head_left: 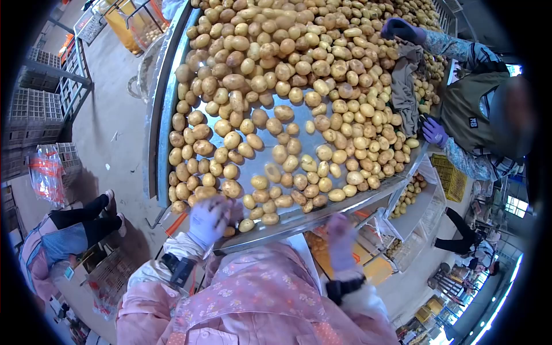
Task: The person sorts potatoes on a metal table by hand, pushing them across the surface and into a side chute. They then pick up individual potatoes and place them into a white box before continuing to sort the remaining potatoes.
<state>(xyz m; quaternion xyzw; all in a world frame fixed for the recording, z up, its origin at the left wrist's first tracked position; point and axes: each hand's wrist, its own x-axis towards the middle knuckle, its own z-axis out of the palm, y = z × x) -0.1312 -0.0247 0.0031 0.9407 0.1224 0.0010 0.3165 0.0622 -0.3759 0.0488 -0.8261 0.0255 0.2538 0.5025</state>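
Many yellow-brown potatoes [232, 140] lie over a metal sorting table [264, 152], heaped at the back and thinner towards me. My left hand [208, 223], in a pale purple glove, is at the near left corner among the potatoes. Its fingers curl down over them and are blurred, so a grip on one cannot be made out. Just past the table's front edge, my right hand [341, 241] is raised over a yellow container [345, 260] with potatoes in it. That hand is smeared by motion, its fingers look drawn together, and any held thing is hidden.
Across the right side, a co-worker's gloved hands [435, 132] are at the potatoes beside a grey-brown cloth [406, 86]. A white chute [422, 201] with potatoes adjoins the right edge. Stacked grey crates [35, 118] stand at left, and another person [63, 236] is nearby.
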